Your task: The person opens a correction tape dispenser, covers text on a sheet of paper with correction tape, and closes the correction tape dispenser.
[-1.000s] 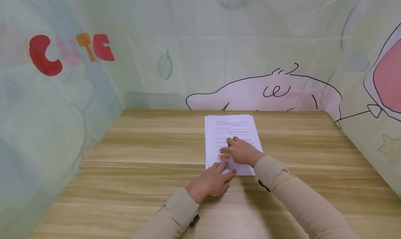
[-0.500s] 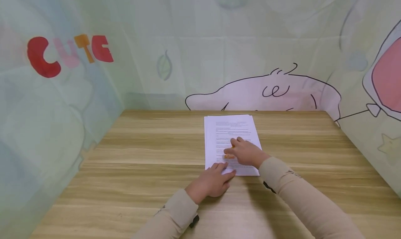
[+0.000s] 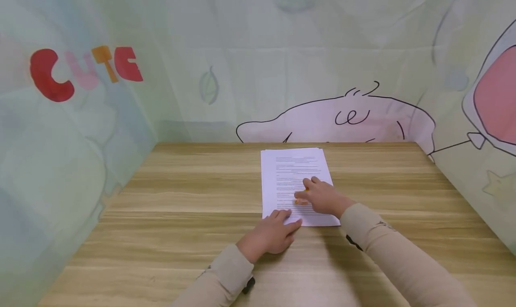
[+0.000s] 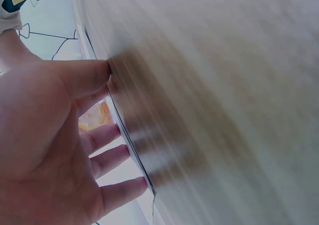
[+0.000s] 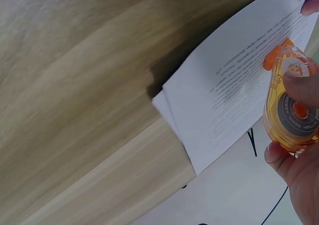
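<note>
A stack of printed paper sheets [image 3: 269, 177] lies on the wooden table, its edges slightly out of line. Over the middle of the top sheet, my right hand [image 3: 322, 197] holds an orange see-through correction tape [image 5: 297, 118]. In the right wrist view, the thumb rests on the tape's flat side and its orange tip [image 5: 271, 57] meets the printed lines. My left hand [image 3: 272, 235] rests on the lower left edge of the sheets, fingers spread and fairly straight. The left wrist view shows its fingertips [image 4: 124, 187] along the paper's edge.
The wooden table [image 3: 193, 195] stretches out around the sheets. A cloth backdrop [image 3: 250, 65] with cartoon drawings encloses its back and sides.
My right hand has slid a little to the right across the sheet with the correction tape. The left hand stays in place on the paper, while the head view shifts slightly.
</note>
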Demonstrator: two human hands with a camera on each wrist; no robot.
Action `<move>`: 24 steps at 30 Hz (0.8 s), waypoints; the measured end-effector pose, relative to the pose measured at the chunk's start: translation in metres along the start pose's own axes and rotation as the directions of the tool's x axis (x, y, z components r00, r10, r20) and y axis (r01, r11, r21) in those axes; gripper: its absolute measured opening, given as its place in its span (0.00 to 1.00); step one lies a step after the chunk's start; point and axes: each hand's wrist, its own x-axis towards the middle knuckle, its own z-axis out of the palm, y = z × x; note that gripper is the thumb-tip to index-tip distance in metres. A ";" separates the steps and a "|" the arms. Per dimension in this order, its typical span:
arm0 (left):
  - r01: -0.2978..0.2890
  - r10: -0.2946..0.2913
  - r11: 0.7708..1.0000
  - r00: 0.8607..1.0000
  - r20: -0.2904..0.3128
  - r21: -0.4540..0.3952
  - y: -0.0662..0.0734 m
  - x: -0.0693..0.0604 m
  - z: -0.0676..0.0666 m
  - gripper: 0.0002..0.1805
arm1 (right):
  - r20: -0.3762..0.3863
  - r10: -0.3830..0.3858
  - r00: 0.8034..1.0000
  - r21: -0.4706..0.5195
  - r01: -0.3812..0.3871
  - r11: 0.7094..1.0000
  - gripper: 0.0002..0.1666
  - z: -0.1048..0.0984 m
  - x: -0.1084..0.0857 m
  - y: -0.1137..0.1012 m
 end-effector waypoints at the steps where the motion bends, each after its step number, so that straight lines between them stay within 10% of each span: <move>1: 0.000 0.000 1.000 1.000 -0.001 -0.001 0.000 0.000 0.000 0.25 | 0.000 0.003 1.000 -0.003 -0.003 1.000 0.23 0.000 -0.002 0.001; 17: 0.001 -0.001 1.000 1.000 0.009 -0.016 0.001 0.001 0.000 0.25 | -0.016 0.020 1.000 -0.014 -0.020 1.000 0.24 0.004 -0.023 0.019; 24: 0.001 -0.001 0.999 1.000 -0.008 -0.037 0.000 0.000 -0.003 0.25 | -0.044 0.137 0.990 0.244 -0.123 0.962 0.22 0.008 -0.030 0.032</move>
